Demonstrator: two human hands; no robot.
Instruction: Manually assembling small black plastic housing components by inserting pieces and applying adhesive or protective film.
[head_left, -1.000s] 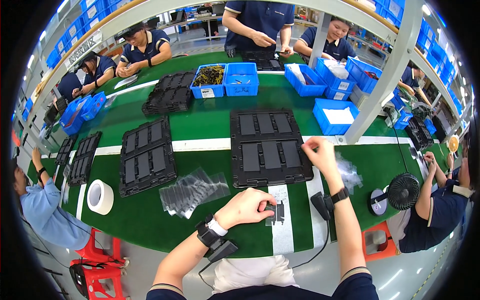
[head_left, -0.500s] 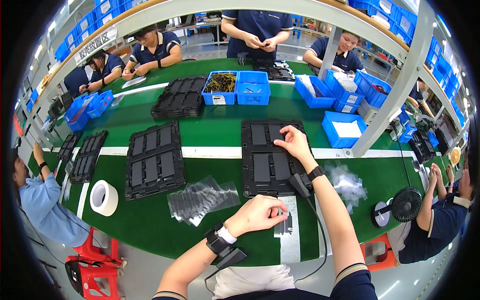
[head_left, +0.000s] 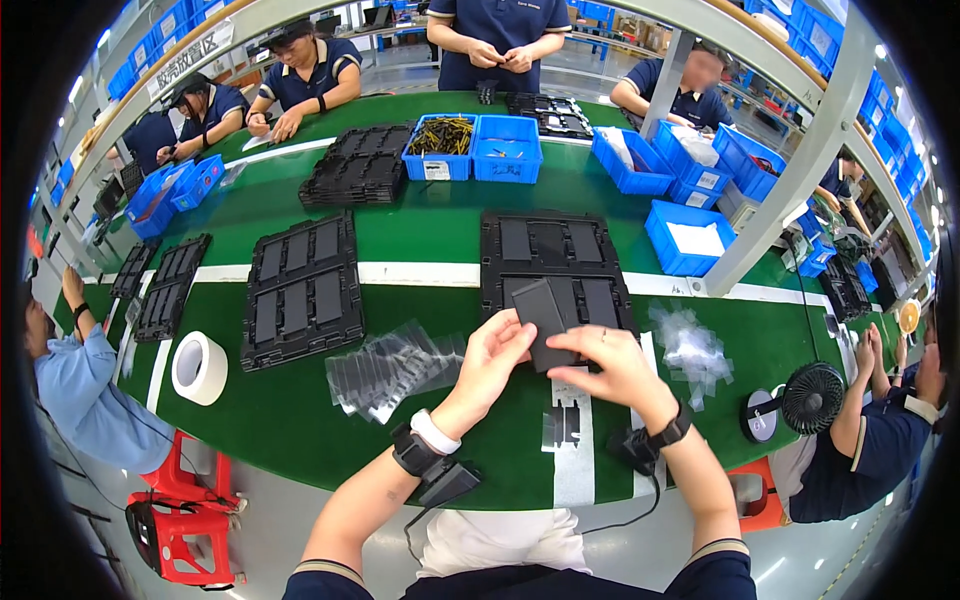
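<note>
A thin dark grey rectangular block (head_left: 541, 318) is tilted up between my two hands, over the near edge of a black compartmented tray (head_left: 500, 232). Fingers and thumb of my left hand (head_left: 489, 368) pinch its left edge. On the other side, my right hand (head_left: 622, 372) closes its fingertips on the lower right edge. More flat dark pieces lie in the tray's slots. Just below the hands, a clear film piece with black shapes (head_left: 566, 424) lies on a white strip (head_left: 574, 483) of the green table.
Left of my hands are spread clear film pieces (head_left: 385, 368), a second filled tray (head_left: 303, 290) and a white tape roll (head_left: 200, 368). To the right lie crumpled films (head_left: 690, 345) and a small black fan (head_left: 811, 404). Blue bins (head_left: 507, 150) and several co-workers surround the table.
My right hand has come back from the tray with the dark block. My left hand has lifted off the film on the white strip and now holds the block too.
</note>
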